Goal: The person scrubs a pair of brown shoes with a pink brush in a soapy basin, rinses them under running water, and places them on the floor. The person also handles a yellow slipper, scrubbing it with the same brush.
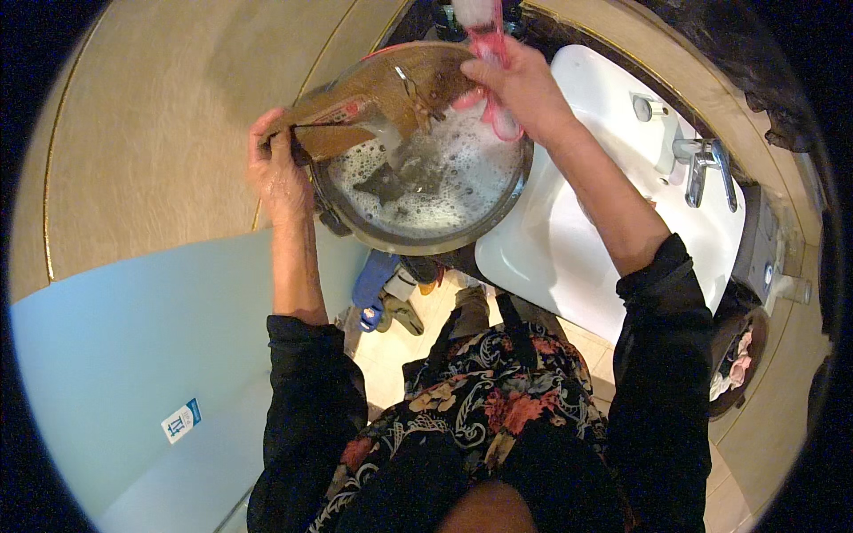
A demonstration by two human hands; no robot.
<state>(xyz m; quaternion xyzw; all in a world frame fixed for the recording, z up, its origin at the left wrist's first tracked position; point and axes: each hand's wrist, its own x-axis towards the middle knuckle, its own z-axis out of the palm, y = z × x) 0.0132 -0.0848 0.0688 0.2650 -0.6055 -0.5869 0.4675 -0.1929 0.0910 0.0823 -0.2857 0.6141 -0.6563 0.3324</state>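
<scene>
A round basin (pixel 426 248) with a metallic rim holds cloudy water covered in suds and bubbles. Above its far side, my left hand (pixel 276 156) grips the left edge of a wet brown item (pixel 373 86), apparently fabric, with a small printed label and a metal piece on it; its exact kind is unclear. My right hand (pixel 523 83) is closed around a pink and clear plastic tool (pixel 490 46), which looks like a brush, at the item's right end. A dark shape shows in the suds below the item; whether it is cloth or open water I cannot tell.
Right of the basin is a white sink (pixel 553 246) with a chrome faucet (pixel 706 160). A pale blue panel (pixel 153 346) stands at left. Below, several items, including a blue one (pixel 376 280), lie on the floor. A dark bin (pixel 740 373) holds crumpled material at lower right.
</scene>
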